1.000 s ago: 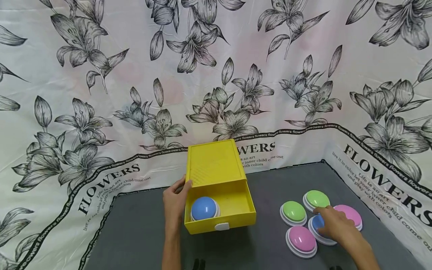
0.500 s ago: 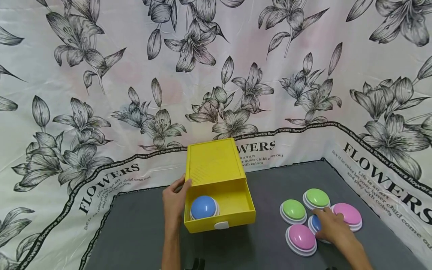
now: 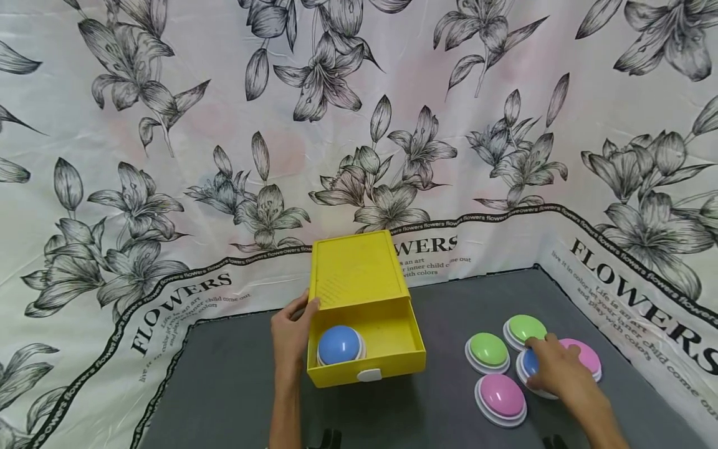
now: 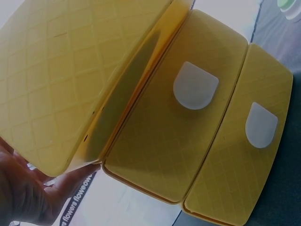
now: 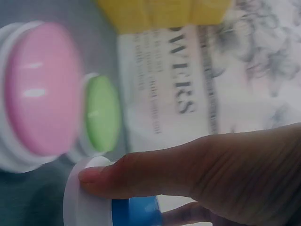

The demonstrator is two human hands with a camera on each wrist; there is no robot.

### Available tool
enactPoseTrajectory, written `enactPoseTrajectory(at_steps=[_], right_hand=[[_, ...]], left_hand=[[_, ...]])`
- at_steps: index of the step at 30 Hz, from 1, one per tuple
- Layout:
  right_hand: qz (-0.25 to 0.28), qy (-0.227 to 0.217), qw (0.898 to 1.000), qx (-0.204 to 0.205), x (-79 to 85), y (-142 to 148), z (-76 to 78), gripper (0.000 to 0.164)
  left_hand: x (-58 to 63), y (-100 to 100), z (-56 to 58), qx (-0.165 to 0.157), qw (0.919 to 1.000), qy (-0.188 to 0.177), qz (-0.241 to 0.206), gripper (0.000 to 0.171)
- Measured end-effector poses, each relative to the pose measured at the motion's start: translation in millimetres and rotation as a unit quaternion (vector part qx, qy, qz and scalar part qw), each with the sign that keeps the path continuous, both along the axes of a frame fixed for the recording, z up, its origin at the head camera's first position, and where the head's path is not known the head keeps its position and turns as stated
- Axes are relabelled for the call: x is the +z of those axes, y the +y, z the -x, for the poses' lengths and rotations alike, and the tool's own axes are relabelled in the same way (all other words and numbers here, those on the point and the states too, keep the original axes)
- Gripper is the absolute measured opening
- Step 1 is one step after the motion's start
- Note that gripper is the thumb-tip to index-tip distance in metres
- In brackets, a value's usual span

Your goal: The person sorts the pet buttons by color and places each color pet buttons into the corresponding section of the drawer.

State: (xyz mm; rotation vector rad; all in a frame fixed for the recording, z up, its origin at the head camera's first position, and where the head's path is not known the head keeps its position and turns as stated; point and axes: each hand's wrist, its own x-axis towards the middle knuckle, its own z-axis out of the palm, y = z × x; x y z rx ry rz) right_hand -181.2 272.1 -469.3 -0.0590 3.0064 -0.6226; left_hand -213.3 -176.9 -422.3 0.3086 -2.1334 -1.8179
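In the head view, my left hand (image 3: 290,333) holds the left side of a yellow drawer box (image 3: 359,268). Its top drawer (image 3: 395,333) is pulled out, and a blue dome push button (image 3: 339,345) with a white base lies at its left. From the left wrist, the thumb and fingers (image 4: 28,193) show at the box's edge beside the drawer. To the right, my right hand (image 3: 561,371) grips another blue push button (image 3: 530,362). The right wrist view shows the thumb (image 5: 136,174) pressed on that button's white base (image 5: 84,207); the other fingers are mostly hidden.
Around the right hand lie two green push buttons, one nearer (image 3: 488,350) and one farther (image 3: 527,328), and two pink ones, one in front (image 3: 502,396) and one behind the hand (image 3: 586,357). A flower-printed cloth (image 3: 280,93) hangs behind the dark table (image 3: 224,380).
My right hand has closed its hold on the blue button, which has shifted slightly right and away. The left hand and drawer box have stayed put.
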Motion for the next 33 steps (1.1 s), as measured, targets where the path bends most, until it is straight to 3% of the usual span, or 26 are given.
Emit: enactPoseTrajectory(at_steps=[9,21,26,30,33], right_hand=[[0.005,0.073,0.997,0.027,51.0,-20,-3.4,0.070],[0.032,0.174,0.982,0.067,112.5,-84,-16.7,0.069],[0.070,0.214,0.968,0.112,126.5,-115,-17.9,0.071],[0.130,0.225,0.954,0.153,130.2,-140,-15.8,0.069],[0.140,0.221,0.947,0.187,128.7,-155,-12.9,0.064]], left_hand=[[-0.5,2,-3.3,0.011,0.9999,-0.007,0.000,0.046],[-0.3,8,-8.4,0.015,0.9999,-0.006,0.003,0.046],[0.0,10,-9.8,0.020,0.9998,-0.003,-0.001,0.046],[0.7,11,-11.3,0.022,0.9997,-0.006,0.000,0.048],[-0.8,11,-11.7,0.024,0.9997,-0.009,-0.002,0.048]])
